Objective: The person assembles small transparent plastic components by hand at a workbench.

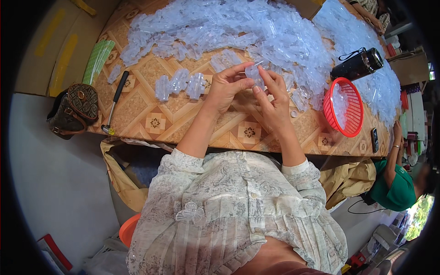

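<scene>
My left hand (pixel 228 87) and my right hand (pixel 272 94) meet above the patterned table (pixel 151 121), both pinching one small clear plastic piece (pixel 253 73) between their fingertips. A big heap of the same clear plastic pieces (pixel 238 32) covers the far half of the table. Left of my hands, three joined clusters of pieces (pixel 179 85) lie in a row on the tabletop.
A red plastic basket (pixel 344 106) holding clear pieces and a black cylindrical bottle (pixel 357 65) stand at the right. A small hammer (pixel 114 101), green strips (pixel 97 59) and a brown handbag (pixel 73 110) lie at the left. Another person in green (pixel 395 183) sits at the right, near a phone (pixel 374 139).
</scene>
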The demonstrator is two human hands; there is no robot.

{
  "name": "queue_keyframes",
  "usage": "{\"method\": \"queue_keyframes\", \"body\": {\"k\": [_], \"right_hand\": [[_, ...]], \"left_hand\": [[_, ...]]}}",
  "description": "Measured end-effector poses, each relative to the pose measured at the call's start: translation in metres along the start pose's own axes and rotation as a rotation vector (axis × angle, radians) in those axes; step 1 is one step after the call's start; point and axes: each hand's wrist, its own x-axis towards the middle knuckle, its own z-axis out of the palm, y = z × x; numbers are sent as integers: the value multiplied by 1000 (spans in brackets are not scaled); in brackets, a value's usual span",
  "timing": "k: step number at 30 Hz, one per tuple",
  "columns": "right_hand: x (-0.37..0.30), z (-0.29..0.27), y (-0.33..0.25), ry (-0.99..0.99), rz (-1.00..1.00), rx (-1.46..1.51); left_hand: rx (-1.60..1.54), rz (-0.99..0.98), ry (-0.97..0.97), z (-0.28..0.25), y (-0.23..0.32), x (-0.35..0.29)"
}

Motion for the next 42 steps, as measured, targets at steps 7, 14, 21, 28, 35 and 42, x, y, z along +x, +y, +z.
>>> {"method": "queue_keyframes", "body": {"k": [7,14,21,28,35,42], "right_hand": [[5,14,12,51,-213,-397],[7,2,-7,-54,219,-123],[0,5,-11,-67,69,-187],[-5,14,-6,117,5,-91],[-10,11,2,62,49,-53],[-12,4,-3,39,169,-38]], "left_hand": [[-121,-64,136,8,-10,2],[-104,-175,59,-2,-5,4],[-10,19,24,-3,-13,3],[-145,-23,59,-5,-9,4],[-163,-50,-5,3,-9,2],[-129,-34,13,-2,-19,4]]}}
